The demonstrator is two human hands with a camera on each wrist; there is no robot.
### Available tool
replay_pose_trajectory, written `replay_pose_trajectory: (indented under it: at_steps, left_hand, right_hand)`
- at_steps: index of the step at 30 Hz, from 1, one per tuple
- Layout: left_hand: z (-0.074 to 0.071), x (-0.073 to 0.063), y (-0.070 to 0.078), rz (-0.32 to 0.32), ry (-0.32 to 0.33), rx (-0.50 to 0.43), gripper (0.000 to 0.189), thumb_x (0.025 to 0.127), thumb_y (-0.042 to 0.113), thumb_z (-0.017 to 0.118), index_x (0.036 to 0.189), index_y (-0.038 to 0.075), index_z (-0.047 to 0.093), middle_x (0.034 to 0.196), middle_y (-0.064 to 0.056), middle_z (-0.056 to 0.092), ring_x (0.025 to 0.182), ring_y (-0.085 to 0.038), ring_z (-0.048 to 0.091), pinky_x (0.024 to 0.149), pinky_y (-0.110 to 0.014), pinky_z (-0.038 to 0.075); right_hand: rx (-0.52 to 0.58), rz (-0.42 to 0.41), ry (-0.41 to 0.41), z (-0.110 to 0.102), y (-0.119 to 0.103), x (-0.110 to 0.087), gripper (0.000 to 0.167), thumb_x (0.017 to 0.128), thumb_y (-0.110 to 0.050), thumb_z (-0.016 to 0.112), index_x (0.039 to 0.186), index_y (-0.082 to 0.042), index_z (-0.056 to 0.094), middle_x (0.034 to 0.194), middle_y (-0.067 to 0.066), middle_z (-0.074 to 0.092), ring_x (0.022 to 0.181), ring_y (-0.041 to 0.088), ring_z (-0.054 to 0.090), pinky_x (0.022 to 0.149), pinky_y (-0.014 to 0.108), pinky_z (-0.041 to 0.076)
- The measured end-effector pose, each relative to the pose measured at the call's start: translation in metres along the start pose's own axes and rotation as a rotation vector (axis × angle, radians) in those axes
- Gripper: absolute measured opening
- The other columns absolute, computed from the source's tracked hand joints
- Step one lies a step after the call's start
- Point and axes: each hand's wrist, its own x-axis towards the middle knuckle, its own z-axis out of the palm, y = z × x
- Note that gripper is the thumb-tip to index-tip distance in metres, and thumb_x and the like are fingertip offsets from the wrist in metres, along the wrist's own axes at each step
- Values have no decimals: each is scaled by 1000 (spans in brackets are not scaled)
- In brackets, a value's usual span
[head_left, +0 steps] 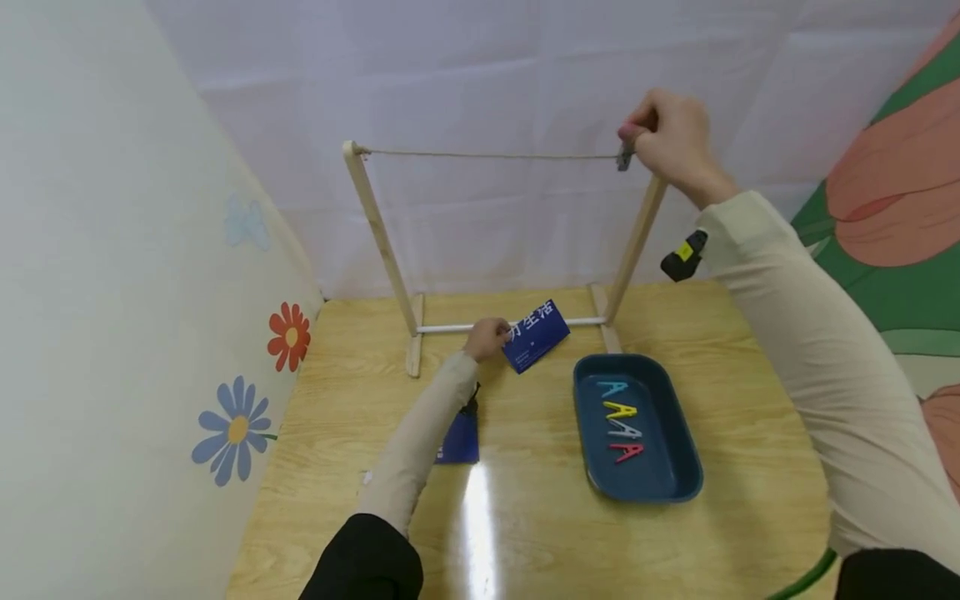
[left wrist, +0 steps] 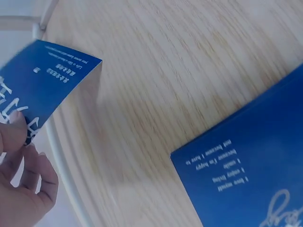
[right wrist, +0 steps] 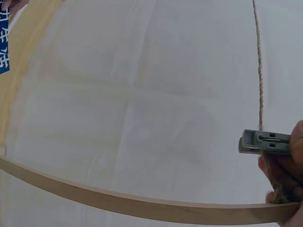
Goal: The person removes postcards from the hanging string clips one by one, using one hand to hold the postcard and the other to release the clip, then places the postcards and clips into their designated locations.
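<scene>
A blue card with white lettering [head_left: 536, 335] is pinched at one corner by my left hand [head_left: 487, 337], low in front of the frame's white bottom bar. In the left wrist view the thumb and fingers grip the card's edge [left wrist: 52, 78]. My right hand [head_left: 671, 137] is raised at the right end of the rope [head_left: 487, 156]. Its thumb and fingers pinch a grey clothespin [right wrist: 265, 142], which sits across the rope close to the wooden post [right wrist: 142, 204]. Another blue card [left wrist: 246, 156] lies on the table, partly hidden by my left forearm in the head view.
A dark blue tray [head_left: 686, 479] at the right holds several clothespins, among them a yellow one [head_left: 619, 410] and a red one [head_left: 626, 452]. The wooden frame's left post [head_left: 382, 237] stands near the painted wall. White cloth [head_left: 487, 75] hangs behind.
</scene>
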Motion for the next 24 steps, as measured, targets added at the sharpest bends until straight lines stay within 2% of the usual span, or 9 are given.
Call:
replay_pose_trajectory:
  at_steps: [2,5,7,11,13,16,20,22,24]
  left_hand:
    - [44,30,-54,39,1,-62,22,92,36,70,100,15,74,89,2,71,82,-16,64,72,-31,52]
    - [52,35,-69,85,19,-99,24,93,37,68,102,16,72,91,2,70,83,-15,64,73,-31,52]
    - [10,15,-29,48,-43,-146,24,94,32,68,106,12,72,95,-2,71,87,-18,65,76,-32,54]
    - [-98,-52,87,-39,-87,-201,19,94,8,66,107,-6,67,101,-21,69,95,-34,65,81,-37,55]
    - [-124,-68,108,-57,-104,-240,19,93,4,66,106,-10,66,102,-25,68,96,-37,65,82,-39,55]
    - [-100,-58,63,22,-70,-269,23,94,16,68,104,-4,68,94,-17,70,88,-29,66,75,-33,55]
    - [-24,-24,-39,105,-20,-235,24,90,29,72,103,9,72,87,-1,70,80,-15,65,67,-25,54]
    - [-12,-24,-57,134,-6,-242,20,90,25,72,102,9,73,86,-1,70,77,-14,65,63,-25,53]
    - [-31,-39,-41,135,-39,-272,18,90,23,72,101,8,73,86,-2,71,78,-16,66,65,-28,55]
  right_hand:
    - [24,-10,38,-1,5,2,7,96,-11,59,91,-8,60,79,-9,55,68,8,47,58,23,38]
    - [60,-21,94,-3,12,3,13,94,-8,59,83,-14,59,75,-14,53,66,6,47,57,22,37]
    - [86,-24,127,-5,16,5,18,94,-7,59,79,-18,57,73,-17,51,66,5,46,58,22,37]
    - [116,-36,193,-9,24,6,28,93,-5,57,75,-26,53,72,-21,50,65,2,45,60,23,36]
    - [130,-42,231,-9,25,7,32,93,-3,57,74,-28,51,71,-23,50,64,0,46,60,22,36]
    - [148,-33,270,-10,26,6,34,93,-1,57,74,-28,49,72,-24,51,64,-2,47,59,18,37]
    - [161,-45,326,-11,27,4,38,92,1,57,72,-30,46,71,-25,50,63,-4,46,59,17,37]
    - [155,-60,346,-11,26,4,40,91,3,57,72,-31,45,70,-25,50,62,-4,46,60,17,36]
    - [151,-67,341,-12,25,4,41,91,3,57,73,-31,45,71,-26,50,62,-4,47,59,14,38]
